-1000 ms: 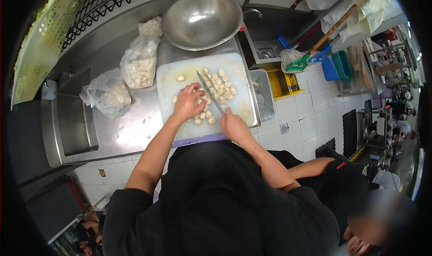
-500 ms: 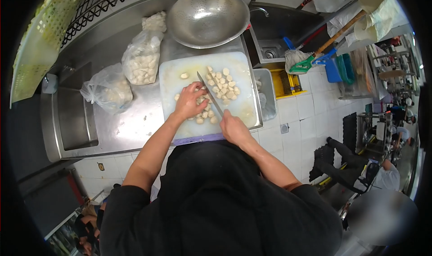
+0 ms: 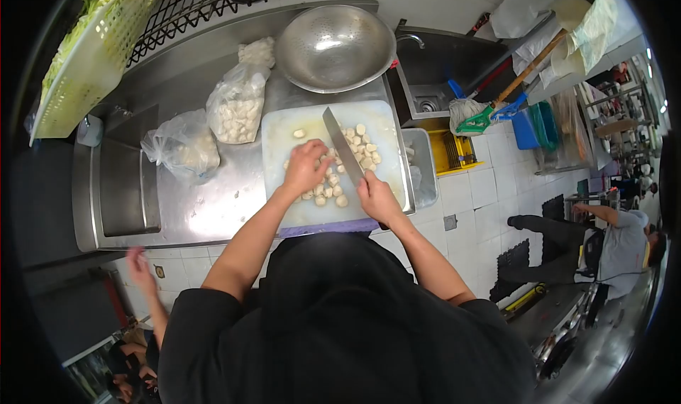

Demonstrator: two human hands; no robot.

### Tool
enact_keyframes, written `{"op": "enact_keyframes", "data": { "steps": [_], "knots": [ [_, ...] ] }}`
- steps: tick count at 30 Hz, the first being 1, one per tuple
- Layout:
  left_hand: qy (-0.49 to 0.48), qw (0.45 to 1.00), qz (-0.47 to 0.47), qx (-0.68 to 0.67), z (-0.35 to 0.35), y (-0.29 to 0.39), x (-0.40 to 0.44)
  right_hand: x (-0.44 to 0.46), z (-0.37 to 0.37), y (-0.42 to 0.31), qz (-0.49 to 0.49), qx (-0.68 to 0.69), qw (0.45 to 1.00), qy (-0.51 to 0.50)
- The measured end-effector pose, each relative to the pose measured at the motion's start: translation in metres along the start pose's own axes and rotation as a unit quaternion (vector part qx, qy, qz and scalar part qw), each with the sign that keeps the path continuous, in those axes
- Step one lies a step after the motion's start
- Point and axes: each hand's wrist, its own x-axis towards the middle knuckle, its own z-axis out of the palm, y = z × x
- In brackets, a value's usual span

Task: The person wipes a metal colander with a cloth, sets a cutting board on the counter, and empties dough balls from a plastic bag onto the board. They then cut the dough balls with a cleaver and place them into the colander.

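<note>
My right hand [image 3: 378, 200] is wrapped round the handle of a knife [image 3: 342, 146], its broad blade tilted flatter over the white cutting board [image 3: 390, 184]. Small pale round pieces [image 3: 367, 151] lie on both sides of the blade. My left hand [image 3: 306, 167] rests over the pieces left of the knife, fingers bent; whether it grips one is hidden. One piece [image 3: 299, 133] lies apart at the board's upper left. Two clear plastic bags stand left of the board: one with white pieces [image 3: 237, 119], one knotted [image 3: 186, 145].
Behind the board is a steel colander [image 3: 335, 48]. A sink basin [image 3: 130, 184] is at left, a grey bin [image 3: 423, 168] at right. A co-worker [image 3: 613, 251] stands at far right; another person's hand [image 3: 140, 266] reaches near the counter's lower left edge.
The knife blade has turned to show its broad side and shifted slightly right of my left hand. Another person's arm has appeared at lower left. The whole view has shifted a little.
</note>
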Motion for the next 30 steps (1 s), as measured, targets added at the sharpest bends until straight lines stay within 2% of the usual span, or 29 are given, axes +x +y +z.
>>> {"op": "enact_keyframes", "data": {
  "steps": [2,3,5,6,7,9,12,16,18,21,25,28,30],
  "knots": [
    [0.102,0.986,0.038,0.123,-0.015,-0.016,0.002,-0.004,0.003,0.009,-0.001,0.018,0.999,-0.029],
    [0.103,0.986,0.039,0.123,-0.022,-0.019,0.005,-0.005,0.005,0.013,-0.002,0.018,0.999,-0.028],
    [0.086,0.987,-0.024,0.136,-0.036,-0.026,0.015,-0.006,0.009,0.021,-0.013,-0.002,0.999,-0.049],
    [-0.011,0.992,-0.052,0.113,-0.045,-0.031,0.019,-0.006,0.009,0.021,-0.013,-0.003,0.999,-0.049],
    [-0.01,0.992,-0.053,0.112,-0.047,-0.034,0.02,-0.007,0.01,0.022,-0.007,-0.014,0.999,-0.046],
    [-0.082,0.993,0.011,0.087,-0.051,-0.034,0.017,-0.009,0.011,0.018,0.001,-0.023,0.999,-0.045],
    [-0.105,0.989,0.031,0.097,-0.045,-0.018,0.008,-0.013,0.014,0.009,0.014,-0.061,0.997,-0.042],
    [-0.077,0.994,0.006,0.077,-0.036,-0.013,0.0,-0.016,0.019,0.004,0.02,-0.077,0.995,-0.053],
    [-0.005,0.999,0.016,0.051,-0.033,-0.006,-0.006,-0.02,0.022,0.005,0.016,-0.067,0.996,-0.058],
    [0.009,0.998,-0.016,0.06,-0.03,-0.001,-0.009,-0.02,0.022,0.002,0.008,-0.062,0.997,-0.052],
    [0.029,0.998,-0.012,0.054,-0.02,-0.021,-0.003,-0.02,0.027,-0.002,0.0,-0.047,0.997,-0.057],
    [0.015,0.999,-0.023,0.024,-0.022,-0.024,0.005,-0.021,0.028,-0.002,-0.01,-0.031,0.998,-0.052],
    [0.017,0.998,-0.037,-0.042,-0.021,-0.018,0.005,-0.022,0.029,-0.004,-0.009,-0.023,0.999,-0.048]
  ]
}}
